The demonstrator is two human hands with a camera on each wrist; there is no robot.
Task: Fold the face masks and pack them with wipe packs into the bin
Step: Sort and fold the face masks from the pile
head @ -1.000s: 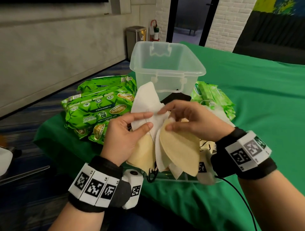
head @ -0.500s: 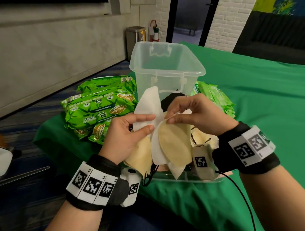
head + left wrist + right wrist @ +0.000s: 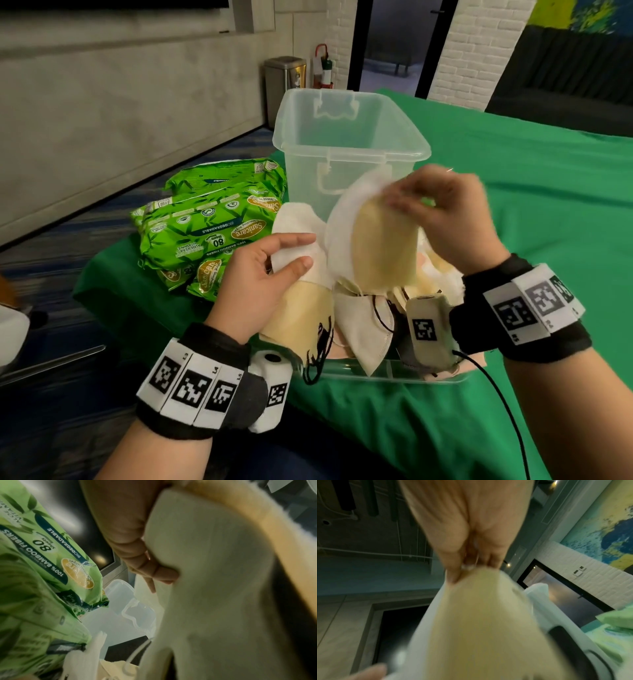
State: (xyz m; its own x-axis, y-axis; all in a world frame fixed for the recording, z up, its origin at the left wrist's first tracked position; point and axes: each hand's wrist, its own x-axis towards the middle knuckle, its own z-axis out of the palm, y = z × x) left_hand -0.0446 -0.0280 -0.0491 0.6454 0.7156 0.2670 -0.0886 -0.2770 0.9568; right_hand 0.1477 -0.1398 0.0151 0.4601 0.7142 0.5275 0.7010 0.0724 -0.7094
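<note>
Compared with half a second earlier, the right hand [image 3: 448,219] has been raised, its fingertips pinching the top edge of a cream-and-white fabric face mask [image 3: 373,246], which has been drawn clear of the second cream-and-white mask [image 3: 301,274] gripped between thumb and fingers of the left hand [image 3: 260,291]. The two masks are thus judged separated and ready for folding. The clear plastic bin [image 3: 346,150] stands empty behind them, beside the green wipe packs [image 3: 205,233], on a green cloth-covered table [image 3: 531,212]. A steel waste bin [image 3: 284,85] stands against the far wall.
</note>
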